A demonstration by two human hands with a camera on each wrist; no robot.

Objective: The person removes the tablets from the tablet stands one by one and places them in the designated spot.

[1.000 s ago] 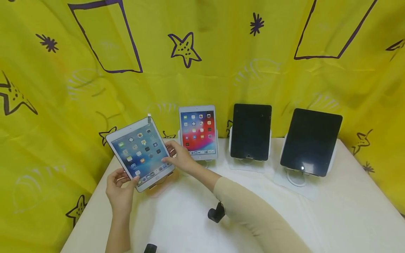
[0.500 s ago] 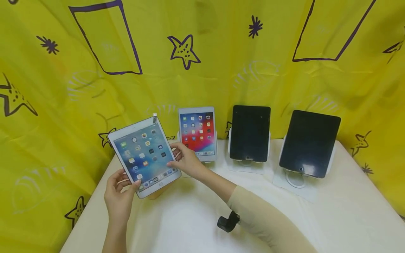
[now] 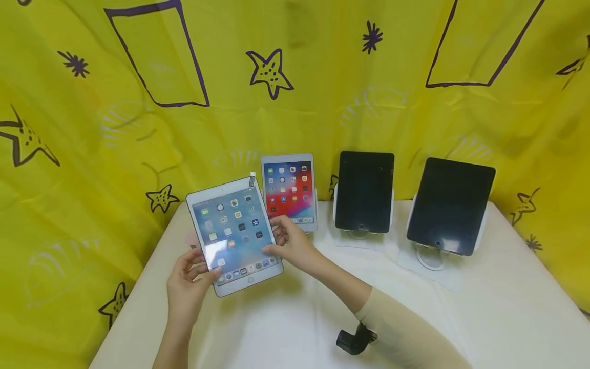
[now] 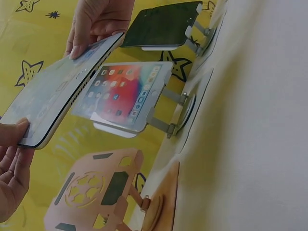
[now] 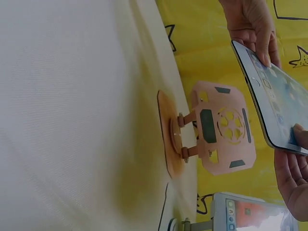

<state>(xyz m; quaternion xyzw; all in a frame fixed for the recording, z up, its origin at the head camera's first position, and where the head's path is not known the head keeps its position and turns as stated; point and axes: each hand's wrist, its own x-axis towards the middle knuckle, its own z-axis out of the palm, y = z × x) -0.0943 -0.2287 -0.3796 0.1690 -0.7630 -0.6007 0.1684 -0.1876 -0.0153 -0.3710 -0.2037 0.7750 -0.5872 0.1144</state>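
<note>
A white tablet (image 3: 237, 225) with a lit blue home screen is held up between both hands, tilted, its top toward the curtain. My left hand (image 3: 186, 284) pinches its lower left edge, thumb on the front and fingers behind. My right hand (image 3: 297, 248) grips the lower right edge the same way. A small sticker tab (image 3: 252, 179) sticks up at the tablet's top right corner. The left wrist view shows the pink folding tablet stand (image 4: 79, 166) bare, apart from the tablet; the head view mostly hides it behind the tablet.
A white tablet with a red-blue screen (image 3: 292, 187) stands on a stand just behind my right hand. To its right, a black tablet (image 3: 364, 195) and a larger black tablet (image 3: 451, 205) lean on stands. A patterned yellow curtain (image 3: 322, 77) hangs behind the white table (image 3: 286, 328).
The tablet, in both hands, has come off the pink stand and moved right and toward me. It now overlaps the left edge of the red-blue tablet in the head view.
</note>
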